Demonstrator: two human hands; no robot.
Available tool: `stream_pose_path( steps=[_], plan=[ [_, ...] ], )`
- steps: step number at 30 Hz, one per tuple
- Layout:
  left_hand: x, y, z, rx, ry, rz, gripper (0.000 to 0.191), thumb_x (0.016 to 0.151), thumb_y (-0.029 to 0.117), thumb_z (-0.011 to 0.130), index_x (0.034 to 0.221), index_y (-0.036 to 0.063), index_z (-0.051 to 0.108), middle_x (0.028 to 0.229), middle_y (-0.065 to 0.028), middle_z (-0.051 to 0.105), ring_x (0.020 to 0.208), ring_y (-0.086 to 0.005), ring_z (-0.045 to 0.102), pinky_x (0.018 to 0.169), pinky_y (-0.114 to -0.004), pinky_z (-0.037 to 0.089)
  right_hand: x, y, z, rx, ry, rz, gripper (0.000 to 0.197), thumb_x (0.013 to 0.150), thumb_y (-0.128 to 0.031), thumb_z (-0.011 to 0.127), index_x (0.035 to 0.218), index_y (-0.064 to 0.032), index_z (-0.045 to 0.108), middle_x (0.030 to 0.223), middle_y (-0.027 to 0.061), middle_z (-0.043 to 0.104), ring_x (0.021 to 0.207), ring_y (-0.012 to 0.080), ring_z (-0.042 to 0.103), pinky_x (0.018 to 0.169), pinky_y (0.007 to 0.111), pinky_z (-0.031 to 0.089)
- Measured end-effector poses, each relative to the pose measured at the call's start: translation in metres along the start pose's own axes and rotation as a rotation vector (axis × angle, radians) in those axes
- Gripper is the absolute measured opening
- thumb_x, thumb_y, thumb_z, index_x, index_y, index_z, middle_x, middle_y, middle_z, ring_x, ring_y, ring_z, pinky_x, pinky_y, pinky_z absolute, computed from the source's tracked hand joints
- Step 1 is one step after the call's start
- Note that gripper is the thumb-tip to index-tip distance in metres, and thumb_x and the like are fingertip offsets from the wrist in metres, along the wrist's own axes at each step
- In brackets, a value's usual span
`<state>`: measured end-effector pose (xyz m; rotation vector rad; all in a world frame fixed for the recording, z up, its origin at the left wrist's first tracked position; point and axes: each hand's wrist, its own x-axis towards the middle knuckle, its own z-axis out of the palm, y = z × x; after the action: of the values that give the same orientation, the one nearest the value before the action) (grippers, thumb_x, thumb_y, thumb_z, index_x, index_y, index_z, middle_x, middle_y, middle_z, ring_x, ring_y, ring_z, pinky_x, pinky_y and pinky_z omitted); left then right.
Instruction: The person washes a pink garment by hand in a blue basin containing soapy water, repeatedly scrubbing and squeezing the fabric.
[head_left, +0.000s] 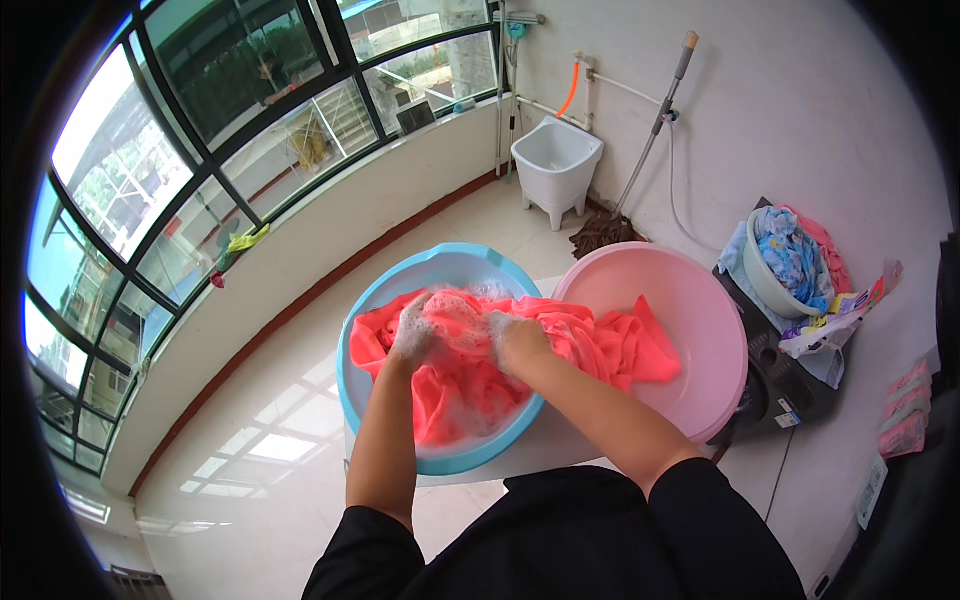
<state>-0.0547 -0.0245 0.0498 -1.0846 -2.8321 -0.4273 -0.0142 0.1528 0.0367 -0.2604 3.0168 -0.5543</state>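
Note:
A large coral-pink cloth (465, 397) lies wet and sudsy in a blue plastic basin (442, 463), and its right end drapes over into a pink plastic basin (705, 322). My left hand (415, 330), covered in foam, grips the cloth near the basin's left middle. Foam also coats my right hand (517, 341), which holds the same cloth a little further right, its fingertips hidden in the folds. White suds gather behind the hands and float along the cloth's near edge.
Both basins stand on a light-coloured low table (570, 442). A white mop sink (556, 154) and a mop (600, 232) are by the far wall. At right, a basin of blue clothes (787, 251) and a plastic packet (832, 330) rest on a black surface. Windows line the left.

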Motion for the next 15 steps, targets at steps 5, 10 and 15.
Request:
stream_pose_path(
  steps=[5, 10, 15],
  plan=[
    [-0.013, 0.000, 0.056, -0.074, -0.084, 0.297, 0.059, 0.059, 0.027, 0.070, 0.113, 0.0093, 0.051, 0.108, -0.0076, 0.055, 0.106, -0.0227, 0.048, 0.095, -0.034, 0.034, -0.012, -0.021, -0.005, -0.022, -0.040, -0.116, 0.033, 0.067, -0.027, 0.063, 0.097, -0.0120, 0.058, 0.090, 0.0144, 0.062, 0.082, 0.0280, 0.061, 0.071, 0.036, 0.049],
    [-0.003, 0.039, 0.027, -0.114, -0.303, -0.121, 0.057, 0.060, 0.019, 0.069, 0.112, 0.0078, 0.050, 0.103, -0.0112, 0.057, 0.099, -0.0252, 0.053, 0.088, -0.037, 0.040, -0.010, -0.006, 0.000, -0.092, -0.119, -0.194, 0.044, 0.063, -0.035, 0.067, 0.098, -0.0112, 0.058, 0.093, 0.0136, 0.062, 0.085, 0.0267, 0.060, 0.073, 0.035, 0.048],
    [-0.016, -0.006, 0.064, -0.973, 0.331, -0.464, 0.047, 0.064, 0.012, 0.066, 0.108, 0.0080, 0.052, 0.100, -0.0136, 0.059, 0.086, -0.0245, 0.058, 0.077, -0.030, 0.046, -0.011, -0.012, 0.014, 0.370, 0.133, -0.068, 0.035, 0.072, -0.033, 0.058, 0.101, -0.0120, 0.056, 0.093, 0.0155, 0.061, 0.086, 0.0292, 0.059, 0.074, 0.036, 0.047]
  ],
)
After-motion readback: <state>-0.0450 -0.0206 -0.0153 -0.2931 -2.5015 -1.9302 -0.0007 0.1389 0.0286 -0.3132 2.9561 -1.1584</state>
